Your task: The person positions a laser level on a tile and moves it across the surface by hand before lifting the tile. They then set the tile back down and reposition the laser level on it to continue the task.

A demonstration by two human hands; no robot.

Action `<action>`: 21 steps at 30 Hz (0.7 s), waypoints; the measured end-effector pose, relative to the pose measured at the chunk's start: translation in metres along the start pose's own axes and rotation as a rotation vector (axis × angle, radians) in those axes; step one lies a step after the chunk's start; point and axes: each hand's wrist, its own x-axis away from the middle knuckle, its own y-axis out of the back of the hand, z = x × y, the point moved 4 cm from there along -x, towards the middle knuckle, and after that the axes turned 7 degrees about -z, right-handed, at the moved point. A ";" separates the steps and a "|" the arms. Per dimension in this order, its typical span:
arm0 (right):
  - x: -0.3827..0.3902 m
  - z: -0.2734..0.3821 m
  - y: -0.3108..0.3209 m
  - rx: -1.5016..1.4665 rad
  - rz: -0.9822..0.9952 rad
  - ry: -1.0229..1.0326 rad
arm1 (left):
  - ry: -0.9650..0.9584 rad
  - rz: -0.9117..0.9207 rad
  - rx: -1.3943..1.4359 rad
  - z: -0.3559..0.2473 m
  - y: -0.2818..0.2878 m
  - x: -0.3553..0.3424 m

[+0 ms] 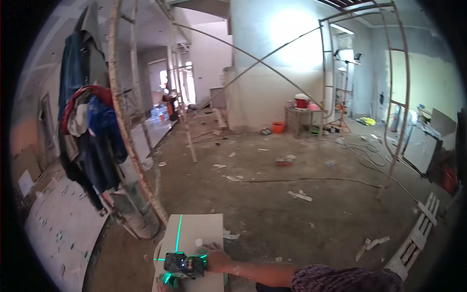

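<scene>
A dark laser level [184,265] stands on a pale, flat-topped board or box [202,226] at the lower middle. Bright green lines from it run away across the pale top and out to both sides. My right hand [217,259] reaches in from the right and grips the level's right side, its fingers partly in view. Low at the level's near left corner, a small part of my left hand [168,281] shows with green light on it; its fingers are mostly hidden. A small white piece [198,242] lies on the pale top just beyond the level.
Clothes [92,126] hang on a scaffold frame [127,121] at the left, above a grey bucket [138,219]. Cables [311,179] and scraps [300,195] litter the floor. A slatted wooden piece [413,238] lies at right. Farther off are an orange bucket [278,127] and a table [299,117].
</scene>
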 end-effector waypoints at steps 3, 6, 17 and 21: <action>-0.003 0.005 0.002 0.018 0.014 -0.032 | 0.037 0.011 0.016 -0.004 0.012 0.003; -0.001 -0.003 -0.001 0.064 -0.004 -0.020 | 0.019 -0.060 0.018 -0.017 0.015 0.003; 0.004 0.001 0.009 0.151 0.029 -0.017 | -0.193 -0.214 -0.109 -0.011 -0.011 0.008; 0.000 -0.001 -0.008 0.089 -0.015 -0.040 | -0.153 -0.411 0.051 0.015 -0.026 0.026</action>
